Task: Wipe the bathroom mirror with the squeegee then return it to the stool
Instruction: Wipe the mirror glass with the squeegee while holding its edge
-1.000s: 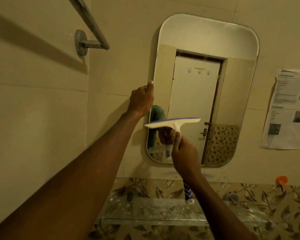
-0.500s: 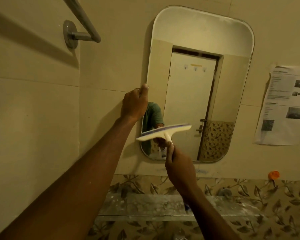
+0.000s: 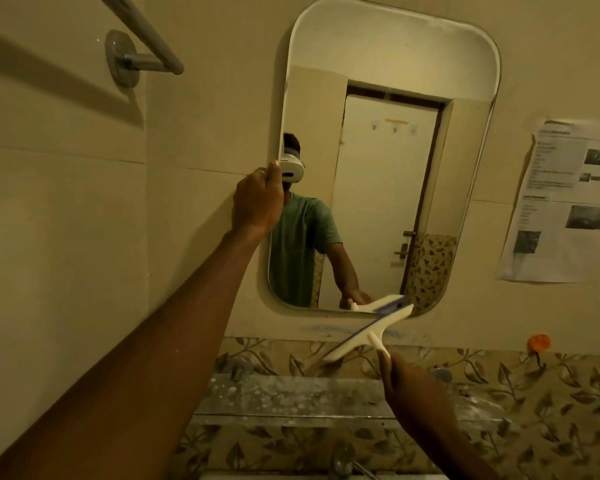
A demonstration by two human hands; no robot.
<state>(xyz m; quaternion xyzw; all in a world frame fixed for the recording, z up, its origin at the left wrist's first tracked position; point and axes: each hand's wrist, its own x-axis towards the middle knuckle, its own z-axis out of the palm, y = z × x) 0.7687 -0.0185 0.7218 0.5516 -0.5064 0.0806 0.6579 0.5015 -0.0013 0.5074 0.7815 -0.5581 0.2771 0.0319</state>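
A tall mirror (image 3: 388, 74) with rounded corners hangs on the beige wall ahead. My left hand (image 3: 257, 202) grips its left edge at mid-height, thumb up along the rim. My right hand (image 3: 407, 382) holds the handle of a white squeegee (image 3: 368, 336) with a blue blade strip. The squeegee is tilted, its right end up at the mirror's bottom edge and its left end down over the wall below. The stool is out of view.
A grey towel rail (image 3: 142, 39) sticks out of the wall at upper left. A glass shelf (image 3: 291, 400) runs below the mirror over leaf-patterned tiles. A printed paper sheet (image 3: 565, 202) hangs on the right wall, with an orange hook (image 3: 538, 342) below it.
My right hand has drawn the squeegee down and to the right, from the mirror's lower left part to its bottom edge, and tilted it. My left hand stays on the mirror's edge.
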